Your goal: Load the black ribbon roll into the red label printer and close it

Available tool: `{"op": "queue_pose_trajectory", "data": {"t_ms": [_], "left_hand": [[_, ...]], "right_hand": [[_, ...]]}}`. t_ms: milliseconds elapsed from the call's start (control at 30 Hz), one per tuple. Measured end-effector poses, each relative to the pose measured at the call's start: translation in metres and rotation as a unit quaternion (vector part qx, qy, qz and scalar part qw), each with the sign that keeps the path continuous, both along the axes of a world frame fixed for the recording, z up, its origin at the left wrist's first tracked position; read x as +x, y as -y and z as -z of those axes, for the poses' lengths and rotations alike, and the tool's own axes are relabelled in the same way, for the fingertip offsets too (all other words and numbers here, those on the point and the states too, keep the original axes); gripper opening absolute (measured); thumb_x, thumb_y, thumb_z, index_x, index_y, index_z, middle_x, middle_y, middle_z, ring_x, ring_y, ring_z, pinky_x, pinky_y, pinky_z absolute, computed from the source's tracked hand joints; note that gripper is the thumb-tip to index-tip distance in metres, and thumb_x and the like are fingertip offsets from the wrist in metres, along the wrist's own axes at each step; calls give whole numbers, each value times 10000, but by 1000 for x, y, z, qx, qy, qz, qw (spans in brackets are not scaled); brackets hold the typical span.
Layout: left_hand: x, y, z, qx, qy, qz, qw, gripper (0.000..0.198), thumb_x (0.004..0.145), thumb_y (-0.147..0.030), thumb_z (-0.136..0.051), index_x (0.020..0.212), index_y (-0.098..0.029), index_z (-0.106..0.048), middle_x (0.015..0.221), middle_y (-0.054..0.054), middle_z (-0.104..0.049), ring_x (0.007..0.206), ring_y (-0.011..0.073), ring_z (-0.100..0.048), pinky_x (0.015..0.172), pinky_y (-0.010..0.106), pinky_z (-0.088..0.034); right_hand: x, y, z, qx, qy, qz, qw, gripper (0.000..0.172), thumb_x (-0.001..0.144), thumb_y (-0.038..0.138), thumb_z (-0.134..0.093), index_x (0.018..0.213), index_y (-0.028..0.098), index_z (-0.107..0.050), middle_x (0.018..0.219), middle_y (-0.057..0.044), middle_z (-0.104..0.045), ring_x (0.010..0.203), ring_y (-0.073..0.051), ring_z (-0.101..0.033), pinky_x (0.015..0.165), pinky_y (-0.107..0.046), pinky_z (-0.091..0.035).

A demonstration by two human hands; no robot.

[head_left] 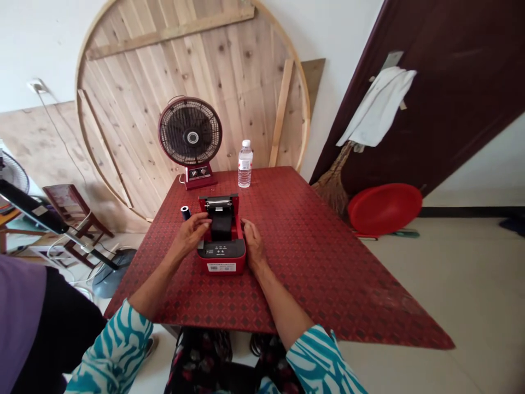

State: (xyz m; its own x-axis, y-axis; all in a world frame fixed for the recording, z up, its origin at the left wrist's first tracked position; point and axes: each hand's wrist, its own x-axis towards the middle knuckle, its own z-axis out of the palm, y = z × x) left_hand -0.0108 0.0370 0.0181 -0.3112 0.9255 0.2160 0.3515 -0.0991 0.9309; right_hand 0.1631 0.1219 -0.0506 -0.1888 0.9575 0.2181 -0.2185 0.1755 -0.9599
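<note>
A red label printer (222, 258) stands open near the middle of the red patterned table (328, 262), with its lid tipped back. A black strip (221, 227) fills its open compartment. My left hand (192, 235) lies over the printer's left side, fingertips touching the strip. My right hand (253, 245) rests against the printer's right wall. A small black roll (186, 213) stands on the table just left of the printer, close to my left hand.
A dark red desk fan (190, 132) and a water bottle (245, 164) stand at the table's far end. A person in purple and black (24, 323) sits at the left. A wooden chair (71, 216), a red basin (384, 209) and a broom (332, 186) stand nearby.
</note>
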Motion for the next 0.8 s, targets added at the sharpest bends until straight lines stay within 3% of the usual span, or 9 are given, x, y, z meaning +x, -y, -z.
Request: {"op": "queue_pose_trajectory", "data": {"t_ms": [67, 133, 233, 333, 433, 533, 633, 700, 800], "left_hand": [[-8, 2, 1, 8, -32, -14, 999, 453, 810, -424, -545, 1161, -139, -578, 996, 113, -699, 894, 207, -645, 823, 357, -491], [-16, 2, -4, 5, -148, -31, 988, 347, 819, -357, -530, 1071, -147, -641, 960, 107, -697, 885, 215, -631, 834, 376, -473], [-19, -2, -19, -29, -370, -27, 928, 245, 789, -298, -566, 943, -178, -715, 931, 107, -675, 918, 256, -582, 868, 445, -423], [-14, -5, -36, -54, -473, 7, 880, 228, 777, -278, -581, 941, -224, -731, 969, 103, -656, 978, 293, -527, 880, 504, -378], [-9, -1, -44, -26, -424, 113, 898, 237, 793, -207, -529, 913, -225, -733, 1007, 89, -657, 967, 248, -540, 893, 451, -390], [-7, 4, -44, -14, -266, 222, 938, 281, 848, -243, -458, 948, -182, -714, 1002, 93, -667, 877, 181, -593, 796, 323, -459], [-2, -1, -44, -75, -173, 213, 959, 355, 877, -324, -431, 1115, -165, -641, 930, 79, -687, 645, 126, -604, 591, 243, -463], [5, -12, -46, -96, -205, 203, 953, 344, 847, -316, -479, 1109, -165, -644, 892, 65, -698, 605, 120, -602, 577, 235, -460], [14, -33, -51, -83, -335, 242, 907, 243, 733, -194, -575, 931, -184, -715, 927, 64, -712, 807, 177, -643, 731, 258, -470]], "right_hand": [[0, 0, 0, 1, 2, 1, 1000, 487, 808, 571, -448, 1076, 209, -633, 1169, -81, -648, 1120, -235, -559, 1007, -401, -385], [-1, -1, 1, 2, -1, -3, 1000, 483, 808, 568, -449, 1077, 211, -633, 1167, -77, -649, 1118, -235, -562, 1002, -401, -390], [-1, -2, 1, 7, 0, 1, 1000, 471, 808, 562, -450, 1071, 218, -637, 1154, -71, -658, 1108, -233, -567, 996, -402, -395], [-1, -2, 0, 11, 13, 6, 1000, 475, 804, 563, -448, 1061, 214, -642, 1152, -76, -660, 1109, -238, -568, 999, -408, -391], [0, -1, -3, 4, 17, 4, 1000, 480, 806, 564, -436, 1065, 214, -640, 1151, -77, -659, 1109, -238, -568, 1000, -407, -392], [-1, -1, -3, 0, 14, -4, 1000, 460, 816, 540, -437, 1076, 215, -634, 1162, -74, -650, 1118, -232, -562, 1006, -396, -387], [-2, -3, 0, 0, 11, -7, 1000, 431, 826, 516, -438, 1079, 226, -630, 1160, -64, -649, 1109, -230, -567, 995, -395, -396], [-3, -4, 1, 4, 10, -1, 1000, 425, 825, 512, -438, 1070, 226, -635, 1150, -63, -654, 1101, -230, -570, 988, -395, -400], [-3, -4, 0, 14, 10, 10, 1000, 416, 819, 508, -440, 1043, 225, -647, 1122, -60, -669, 1085, -227, -577, 982, -387, -402]]}}
